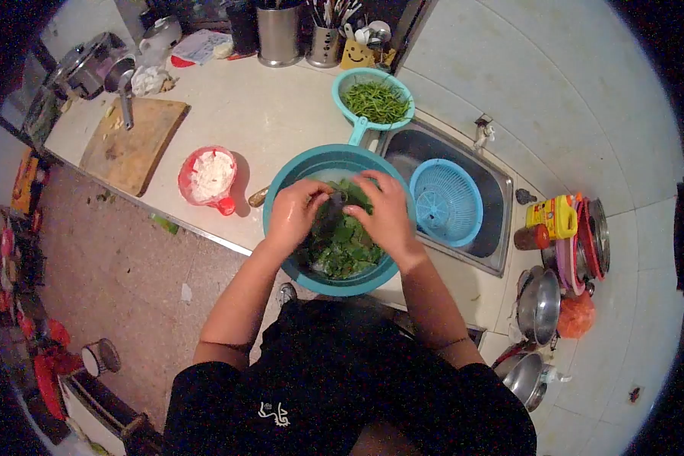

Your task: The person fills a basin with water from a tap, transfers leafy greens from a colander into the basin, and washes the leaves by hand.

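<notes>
the landmark is the large round teal plastic basin [342, 288]. loose dark green leafy vegetables [347, 254] lie inside it, piled toward the person's side; no single long axis is discernible. the left hand [294, 211] and the right hand [386, 211] flank a darker leafy piece [327, 220] over the basin's interior, the left being slightly nearer. left hand: thumb and fingertips drawn together beside the piece. right hand: half-open, fingers curled, thumb apart. firm grip cannot be confirmed for either.

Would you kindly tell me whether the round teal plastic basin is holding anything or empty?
Not empty: green leafy vegetables lie inside the round teal plastic basin.
</notes>
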### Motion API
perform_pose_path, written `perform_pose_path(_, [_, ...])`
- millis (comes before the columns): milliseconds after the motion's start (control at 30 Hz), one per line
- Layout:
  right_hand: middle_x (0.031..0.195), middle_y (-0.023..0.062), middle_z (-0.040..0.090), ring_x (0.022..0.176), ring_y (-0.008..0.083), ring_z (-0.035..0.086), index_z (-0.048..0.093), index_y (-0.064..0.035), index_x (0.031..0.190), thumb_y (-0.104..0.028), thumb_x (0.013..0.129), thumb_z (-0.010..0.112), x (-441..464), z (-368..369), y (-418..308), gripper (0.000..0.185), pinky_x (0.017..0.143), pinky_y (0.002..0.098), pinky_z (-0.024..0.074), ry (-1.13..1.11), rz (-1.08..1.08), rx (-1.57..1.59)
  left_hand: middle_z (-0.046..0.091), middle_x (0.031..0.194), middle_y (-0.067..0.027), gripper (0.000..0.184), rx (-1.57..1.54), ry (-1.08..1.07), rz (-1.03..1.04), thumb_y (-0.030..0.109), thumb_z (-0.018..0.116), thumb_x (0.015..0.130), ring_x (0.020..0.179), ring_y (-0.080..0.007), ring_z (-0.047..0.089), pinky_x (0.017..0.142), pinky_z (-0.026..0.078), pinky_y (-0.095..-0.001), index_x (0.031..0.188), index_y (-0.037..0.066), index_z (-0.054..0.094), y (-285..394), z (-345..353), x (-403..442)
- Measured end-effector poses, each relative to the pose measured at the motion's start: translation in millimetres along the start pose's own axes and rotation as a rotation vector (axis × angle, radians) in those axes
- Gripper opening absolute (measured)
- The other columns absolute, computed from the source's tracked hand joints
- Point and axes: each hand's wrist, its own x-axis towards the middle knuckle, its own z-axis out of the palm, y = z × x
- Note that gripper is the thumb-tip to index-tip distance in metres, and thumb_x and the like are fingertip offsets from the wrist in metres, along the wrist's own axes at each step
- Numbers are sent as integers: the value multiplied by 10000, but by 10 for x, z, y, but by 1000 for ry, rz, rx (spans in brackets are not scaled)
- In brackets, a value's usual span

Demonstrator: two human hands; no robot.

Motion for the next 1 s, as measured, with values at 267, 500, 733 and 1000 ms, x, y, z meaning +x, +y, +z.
perform_pose_path(267, [904, 64, 567, 962, 250, 473, 579, -106, 895, -192, 759, 517, 2, 310, 93, 173, 916, 450, 249, 50, -26, 106, 598, 804, -99, 117, -45, -33, 7, 112, 590, 711, 738, -266, 572, 656, 446, -340, 813, 56, 597, 68, 26, 3])
perform_pose_path(500, [825, 73, 570, 887, 257, 497, 587, -90, 828, -182, 740, 523, -28, 346, 126, 142, 872, 433, 299, 86, -42, -84, 593, 738, -113, 96, 325, -145, 93, 130, 572, 703, 710, -292, 560, 631, 437, -376, 771, 71, 606, 6, 90, -58])
perform_pose_path(733, [761, 122, 574, 687, 210, 533, 568, -23, 807, -139, 787, 510, -23, 223, 528, 131, 654, 303, 419, 376, 431, 506, 579, 684, -135, 113, 247, -60, -34, 141, 565, 715, 656, -300, 558, 591, 433, -369, 776, 54, 604, -135, 36, -163])
perform_pose_path(1000, [826, 101, 572, 833, 292, 508, 582, -40, 840, -121, 710, 582, -22, 144, 63, 153, 765, 358, 387, 209, -26, 49, 572, 672, -136, 116, 170, -63, -114, 166, 586, 721, 626, -299, 554, 537, 430, -361, 779, 68, 600, -51, 82, -183])
